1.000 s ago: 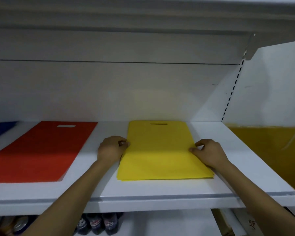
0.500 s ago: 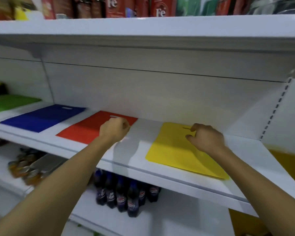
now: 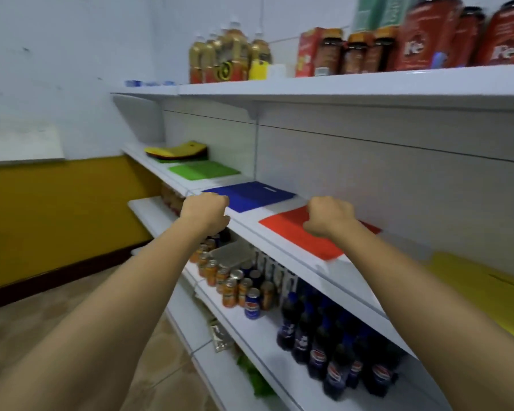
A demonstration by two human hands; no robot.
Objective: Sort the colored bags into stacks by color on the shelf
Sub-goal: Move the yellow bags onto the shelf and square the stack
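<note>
four sorted stacks lie in a row on the shelf (image 3: 334, 269): green bags (image 3: 204, 169), blue bags (image 3: 250, 195), red bags (image 3: 291, 232), yellow bags (image 3: 481, 289); the mixed pile (image 3: 177, 152) at the far end looks unsorted, so work likely remains; left hand (image 3: 204, 210) is curled, holding nothing, beside the blue bags; right hand (image 3: 328, 216) is curled over the red bags; whether it grips them i cannot tell.

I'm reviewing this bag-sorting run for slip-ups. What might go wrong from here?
1. The right hand, fingers curled, hangs low over the flat red fabric bag; a brush might drag it askew on the white shelf.
2. The unsorted pile of mixed-colour bags at the far end lies bowed, with its edges curling up; a grab could lift several colours at once or push the pile onto the neighbouring flat green bag.
</note>
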